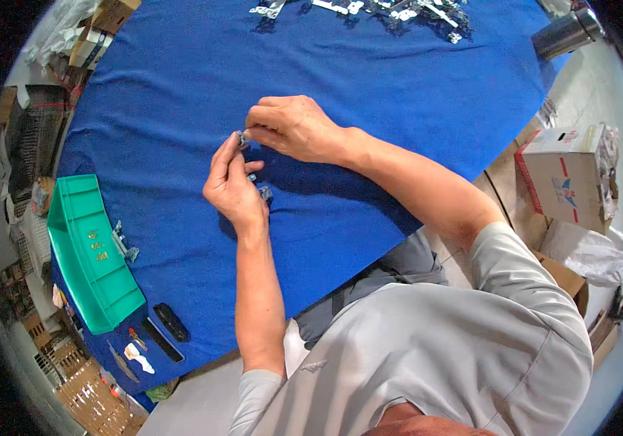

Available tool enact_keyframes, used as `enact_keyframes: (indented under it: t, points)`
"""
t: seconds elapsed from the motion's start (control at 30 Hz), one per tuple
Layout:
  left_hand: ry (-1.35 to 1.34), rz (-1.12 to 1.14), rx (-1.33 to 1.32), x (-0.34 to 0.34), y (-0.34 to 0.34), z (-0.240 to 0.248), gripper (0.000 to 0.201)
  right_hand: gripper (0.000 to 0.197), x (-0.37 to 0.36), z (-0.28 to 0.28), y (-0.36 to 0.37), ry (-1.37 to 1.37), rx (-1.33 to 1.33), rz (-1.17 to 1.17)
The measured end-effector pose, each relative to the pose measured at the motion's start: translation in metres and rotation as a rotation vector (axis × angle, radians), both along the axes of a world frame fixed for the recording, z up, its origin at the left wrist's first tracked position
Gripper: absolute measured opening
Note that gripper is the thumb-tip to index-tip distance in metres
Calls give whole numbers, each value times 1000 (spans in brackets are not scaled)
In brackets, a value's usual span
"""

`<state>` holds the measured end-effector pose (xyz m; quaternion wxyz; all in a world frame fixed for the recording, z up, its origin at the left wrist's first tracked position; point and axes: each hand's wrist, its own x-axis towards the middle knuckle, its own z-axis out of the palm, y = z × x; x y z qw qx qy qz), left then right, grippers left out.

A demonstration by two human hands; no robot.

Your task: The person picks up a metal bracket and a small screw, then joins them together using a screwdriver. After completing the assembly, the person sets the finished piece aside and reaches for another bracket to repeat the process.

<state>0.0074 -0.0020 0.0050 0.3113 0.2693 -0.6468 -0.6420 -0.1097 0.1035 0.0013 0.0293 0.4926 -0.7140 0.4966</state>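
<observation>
Above the blue cloth, both of my hands meet at a small grey part [242,139], its exact kind too small to tell. My left hand [233,185] is closed, pinching this part between thumb and fingers. From above right, my right hand [297,129] reaches it, its thumb and forefinger pressed together at the part's edge; anything extra in that pinch is hidden. Beside my left palm, another grey, translucent-looking piece [265,194] shows, and I cannot tell whether it is held or lying on the cloth.
A green tray [79,207] holding several tiny brass-coloured pieces stands at the left. Beside it lie black bar-shaped things [171,323] and a small red-tipped tool [137,337]. Black and white parts [399,11] are heaped at the far edge, with a dark metal cylinder [567,35] at far right.
</observation>
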Motion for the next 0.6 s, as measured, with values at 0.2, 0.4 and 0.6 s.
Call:
enact_keyframes:
  t: [0.2,0.4,0.6]
  points:
    - [5,21,-9,-2,2,0,28,21,2,5,1,-35,-16,-20]
    - [25,3,-18,-3,3,0,28,17,0,4,0,-16,1,10]
    - [26,-3,-23,-2,2,-1,28,22,1,5,0,-60,13,35]
